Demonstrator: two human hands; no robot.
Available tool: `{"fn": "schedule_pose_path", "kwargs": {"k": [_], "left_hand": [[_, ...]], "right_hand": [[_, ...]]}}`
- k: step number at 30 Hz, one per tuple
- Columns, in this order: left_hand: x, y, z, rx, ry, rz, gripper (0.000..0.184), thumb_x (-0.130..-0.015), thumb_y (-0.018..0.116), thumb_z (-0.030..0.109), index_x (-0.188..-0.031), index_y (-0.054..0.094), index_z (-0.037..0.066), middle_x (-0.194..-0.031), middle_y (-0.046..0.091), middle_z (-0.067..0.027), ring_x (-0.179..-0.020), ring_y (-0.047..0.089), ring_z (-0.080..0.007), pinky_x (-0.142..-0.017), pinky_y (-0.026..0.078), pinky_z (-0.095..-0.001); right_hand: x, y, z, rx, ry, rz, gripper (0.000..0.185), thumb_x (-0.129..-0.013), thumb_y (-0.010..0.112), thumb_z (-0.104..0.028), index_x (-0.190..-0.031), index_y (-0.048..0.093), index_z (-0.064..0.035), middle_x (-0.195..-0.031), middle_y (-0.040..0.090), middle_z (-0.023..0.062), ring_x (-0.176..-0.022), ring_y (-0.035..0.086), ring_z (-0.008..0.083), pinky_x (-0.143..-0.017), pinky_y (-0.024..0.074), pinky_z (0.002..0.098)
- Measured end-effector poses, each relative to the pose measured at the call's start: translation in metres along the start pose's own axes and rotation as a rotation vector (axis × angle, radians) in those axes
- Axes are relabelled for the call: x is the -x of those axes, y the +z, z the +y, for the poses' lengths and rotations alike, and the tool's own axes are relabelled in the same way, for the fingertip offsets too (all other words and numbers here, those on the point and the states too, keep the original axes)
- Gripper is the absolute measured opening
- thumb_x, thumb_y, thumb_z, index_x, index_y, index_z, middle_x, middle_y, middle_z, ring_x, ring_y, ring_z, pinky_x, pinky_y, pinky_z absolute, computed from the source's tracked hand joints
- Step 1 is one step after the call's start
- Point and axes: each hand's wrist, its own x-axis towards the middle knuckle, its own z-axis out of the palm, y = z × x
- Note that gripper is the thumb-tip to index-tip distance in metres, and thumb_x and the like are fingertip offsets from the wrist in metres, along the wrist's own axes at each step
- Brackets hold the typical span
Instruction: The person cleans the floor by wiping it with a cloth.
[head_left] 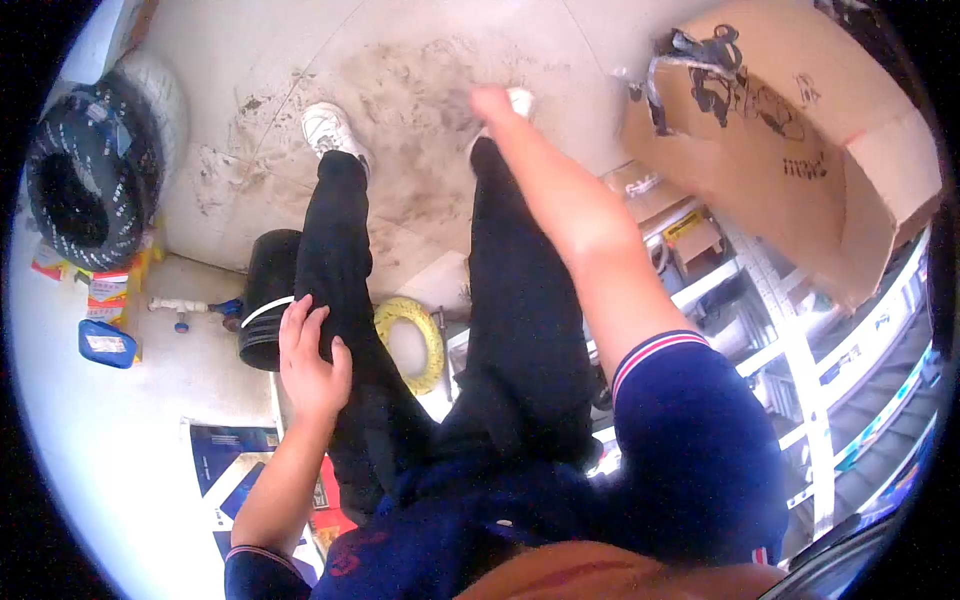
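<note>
My left hand (pixel 315 362) hangs beside my left thigh, fingers apart, with nothing seen in it. Just beyond its fingertips is a black bucket (pixel 262 270) with a white handle. My right arm stretches far forward, and my right hand (pixel 488 104) is over the floor near my right white shoe (pixel 520 101). Motion smears its fingers, so I cannot see whether it holds anything. Under and between my feet lies a dirty patch of floor (pixel 410 110) with dark smudges. A yellow ring-shaped thing (pixel 428 345) shows between my legs, partly hidden.
Black tires (pixel 85 170) stand at the left wall above small boxes (pixel 108 292) and a blue container (pixel 106 343). A pipe with a tap (pixel 180 306) juts from that wall. A large open cardboard box (pixel 800 150) and metal shelving (pixel 815 430) flank my right.
</note>
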Motion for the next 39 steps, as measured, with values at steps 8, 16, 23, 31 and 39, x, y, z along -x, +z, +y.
{"fn": "schedule_pose_path", "kwargs": {"k": [8,16,23,31,39], "left_hand": [[0.000,0.022,0.012,-0.041,0.058,0.014,0.041,-0.073,0.055,0.007,-0.113,0.060,-0.001,-0.134,0.051,-0.0209,-0.129,0.043,-0.0435,-0.110,0.031,-0.0498],[-0.025,0.027,0.040,-0.211,0.120,-0.062,0.040,-0.084,0.051,0.021,-0.116,0.058,-0.003,-0.135,0.050,-0.0250,-0.130,0.041,-0.0457,-0.109,0.029,-0.0528],[-0.037,0.025,0.051,-0.265,0.102,-0.072,0.042,-0.087,0.049,0.025,-0.119,0.056,-0.002,-0.136,0.049,-0.0247,-0.131,0.040,-0.0455,-0.109,0.028,-0.0545],[-0.043,0.025,0.064,-0.316,0.075,-0.088,0.041,-0.085,0.049,0.023,-0.118,0.056,-0.002,-0.135,0.049,-0.0250,-0.131,0.039,-0.0465,-0.109,0.028,-0.0548],[-0.044,0.025,0.062,-0.263,0.082,-0.064,0.040,-0.083,0.050,0.019,-0.115,0.057,-0.004,-0.133,0.050,-0.0270,-0.129,0.040,-0.0482,-0.108,0.029,-0.0552]], "right_hand": [[0.055,0.061,0.137,-0.935,1.075,0.520,0.046,-0.077,0.060,-0.019,-0.113,0.060,0.0093,-0.113,0.064,0.0257,-0.107,0.062,0.0347,-0.091,0.0466,0.0409],[0.051,0.220,0.279,-1.367,1.432,0.619,0.030,-0.086,0.062,-0.020,-0.106,0.066,0.0019,-0.113,0.067,0.0165,-0.105,0.065,0.0262,-0.081,0.0528,0.0356],[0.003,0.153,0.271,-0.916,1.129,0.557,0.025,-0.085,0.058,-0.015,-0.106,0.065,-0.0039,-0.105,0.063,0.0114,-0.099,0.061,0.0245,-0.079,0.0509,0.0356],[-0.084,0.013,0.107,-1.035,0.392,1.025,0.017,-0.076,0.054,-0.006,-0.085,0.067,-0.0009,-0.072,0.062,0.0169,-0.074,0.060,0.0269,-0.070,0.0491,0.0368],[-0.137,0.046,-0.153,-0.866,-0.016,0.675,0.020,-0.076,0.071,-0.025,-0.092,0.073,-0.0146,-0.089,0.070,0.0117,-0.088,0.066,0.0319,-0.079,0.0508,0.0439]]}}
